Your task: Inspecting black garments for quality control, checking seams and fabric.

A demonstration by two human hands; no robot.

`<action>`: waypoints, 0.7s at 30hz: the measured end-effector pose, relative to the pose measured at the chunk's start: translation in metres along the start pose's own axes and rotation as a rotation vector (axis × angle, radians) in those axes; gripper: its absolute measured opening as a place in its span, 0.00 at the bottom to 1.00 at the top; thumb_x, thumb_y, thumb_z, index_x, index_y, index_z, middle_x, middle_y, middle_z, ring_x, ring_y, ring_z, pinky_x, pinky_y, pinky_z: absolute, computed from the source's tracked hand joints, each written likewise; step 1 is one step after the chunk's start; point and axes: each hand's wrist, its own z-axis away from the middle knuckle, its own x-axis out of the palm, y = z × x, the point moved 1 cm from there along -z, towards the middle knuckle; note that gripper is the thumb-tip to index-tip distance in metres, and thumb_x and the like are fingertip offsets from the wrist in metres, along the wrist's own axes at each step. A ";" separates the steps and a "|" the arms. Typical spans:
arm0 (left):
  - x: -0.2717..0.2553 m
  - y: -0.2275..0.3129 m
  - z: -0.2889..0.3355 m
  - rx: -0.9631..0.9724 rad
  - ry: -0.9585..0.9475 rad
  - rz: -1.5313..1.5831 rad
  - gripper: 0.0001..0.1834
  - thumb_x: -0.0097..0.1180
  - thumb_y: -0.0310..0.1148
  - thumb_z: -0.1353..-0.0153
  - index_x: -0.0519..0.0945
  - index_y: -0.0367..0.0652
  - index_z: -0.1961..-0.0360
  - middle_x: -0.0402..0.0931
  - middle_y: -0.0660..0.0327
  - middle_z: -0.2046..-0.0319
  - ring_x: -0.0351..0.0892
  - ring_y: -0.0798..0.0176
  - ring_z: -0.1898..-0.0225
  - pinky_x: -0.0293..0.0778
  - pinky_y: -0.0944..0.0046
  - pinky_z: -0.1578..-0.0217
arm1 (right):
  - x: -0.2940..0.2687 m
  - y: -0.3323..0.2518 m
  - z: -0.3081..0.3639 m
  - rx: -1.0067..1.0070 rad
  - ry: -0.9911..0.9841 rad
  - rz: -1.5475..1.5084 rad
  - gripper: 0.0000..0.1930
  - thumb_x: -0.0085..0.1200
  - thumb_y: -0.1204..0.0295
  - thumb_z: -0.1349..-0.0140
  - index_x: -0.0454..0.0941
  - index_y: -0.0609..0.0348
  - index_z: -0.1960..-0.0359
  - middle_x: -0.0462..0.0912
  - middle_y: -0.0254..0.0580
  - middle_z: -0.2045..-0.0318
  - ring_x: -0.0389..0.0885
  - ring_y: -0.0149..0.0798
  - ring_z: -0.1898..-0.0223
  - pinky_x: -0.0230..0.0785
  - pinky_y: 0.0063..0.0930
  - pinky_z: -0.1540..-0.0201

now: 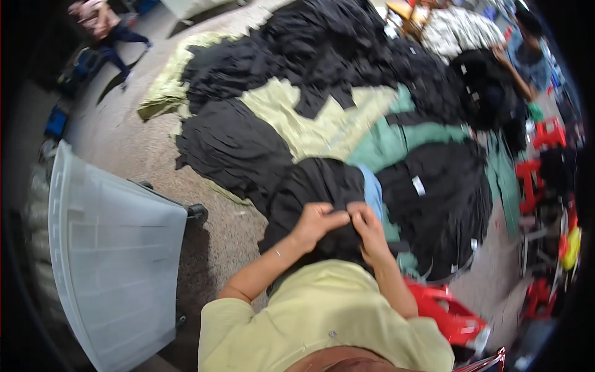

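Observation:
Close in front of my body, my left hand [313,225] and my right hand [368,233] meet with thumbs and fingers pinched together. Both have hold of a black garment [319,180] that spreads over my lap; its exact kind cannot be made out. A strip of light blue cloth [372,189] shows beside the right hand. Just past my lap lie a pale yellow-green cloth [316,127] and a green cloth [403,139]. More black garments [434,198] with small white labels are heaped to the right.
A large black clothing pile [322,37] rises ahead. A translucent wheeled bin [118,260] stands at left, a red plastic stool [443,310] at lower right. One person [105,31] walks at far left; another person [527,56] handles black cloth at far right, near more red stools [548,132].

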 end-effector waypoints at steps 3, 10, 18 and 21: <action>-0.004 0.026 0.005 -0.010 0.004 0.386 0.08 0.57 0.31 0.34 0.84 0.39 0.66 0.83 0.66 0.69 0.80 0.75 0.70 0.75 0.73 0.68 | 0.002 -0.019 -0.008 -0.005 -0.128 -0.025 0.27 0.56 0.75 0.36 0.64 0.61 0.35 0.75 0.37 0.47 0.71 0.30 0.45 0.64 0.26 0.42; -0.004 0.017 -0.007 0.087 0.046 0.465 0.09 0.55 0.29 0.34 0.83 0.36 0.67 0.83 0.63 0.68 0.80 0.73 0.70 0.75 0.72 0.65 | -0.028 -0.019 0.007 -0.005 0.031 0.222 0.06 0.57 0.77 0.37 0.81 0.67 0.60 0.80 0.29 0.69 0.73 0.21 0.68 0.65 0.17 0.63; -0.013 0.048 0.002 0.704 -0.316 -0.621 0.59 0.70 0.63 0.57 0.58 0.39 0.31 0.53 0.51 0.28 0.35 0.48 0.23 0.34 0.44 0.29 | -0.071 -0.094 0.059 -0.691 -0.011 0.222 0.11 0.60 0.67 0.49 0.79 0.63 0.78 0.76 0.38 0.83 0.75 0.37 0.80 0.68 0.30 0.72; 0.005 0.059 0.016 0.734 -0.420 -1.110 0.73 0.71 0.71 0.71 0.52 0.42 0.27 0.53 0.50 0.28 0.36 0.44 0.24 0.27 0.31 0.32 | -0.082 -0.135 0.091 -0.816 0.062 0.084 0.13 0.56 0.69 0.48 0.68 0.54 0.86 0.71 0.33 0.88 0.73 0.35 0.85 0.66 0.30 0.78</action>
